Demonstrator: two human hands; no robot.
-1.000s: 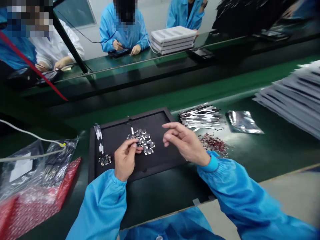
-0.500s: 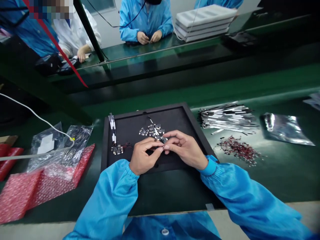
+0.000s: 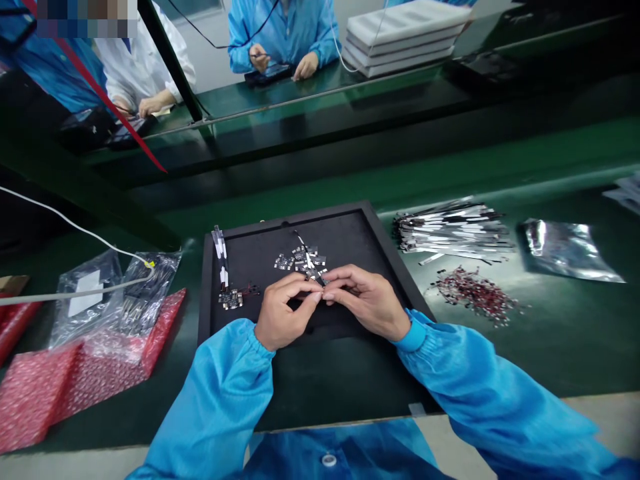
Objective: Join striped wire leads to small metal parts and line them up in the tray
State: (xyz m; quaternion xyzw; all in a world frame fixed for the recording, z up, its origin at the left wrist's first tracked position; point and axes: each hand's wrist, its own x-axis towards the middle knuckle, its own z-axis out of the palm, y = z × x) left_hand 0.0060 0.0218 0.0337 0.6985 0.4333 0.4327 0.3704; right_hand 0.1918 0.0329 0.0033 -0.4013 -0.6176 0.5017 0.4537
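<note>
My left hand (image 3: 285, 311) and my right hand (image 3: 366, 300) meet above a black tray (image 3: 310, 230). Their fingertips pinch a thin white-and-black cable (image 3: 306, 257) at the edge of a cluster of small circuit boards (image 3: 300, 261), and the fingers hide the cable's end. Further left on the tray lie another small circuit board (image 3: 231, 300) and a white flat strip bundle (image 3: 221, 252). Blue cuffed sleeves cover both my forearms.
To the right lie a pile of silver strips (image 3: 453, 230), scattered small red parts (image 3: 475, 295) and a foil bag (image 3: 567, 250). Clear bags (image 3: 90, 300) rest on pink bubble wrap (image 3: 75, 380) at left. Across the green bench, co-workers sit beside stacked foam trays (image 3: 405, 37).
My hands have moved from apart to together, with the right hand coming in to meet the left at the cable. The view has turned level and shifted slightly.
</note>
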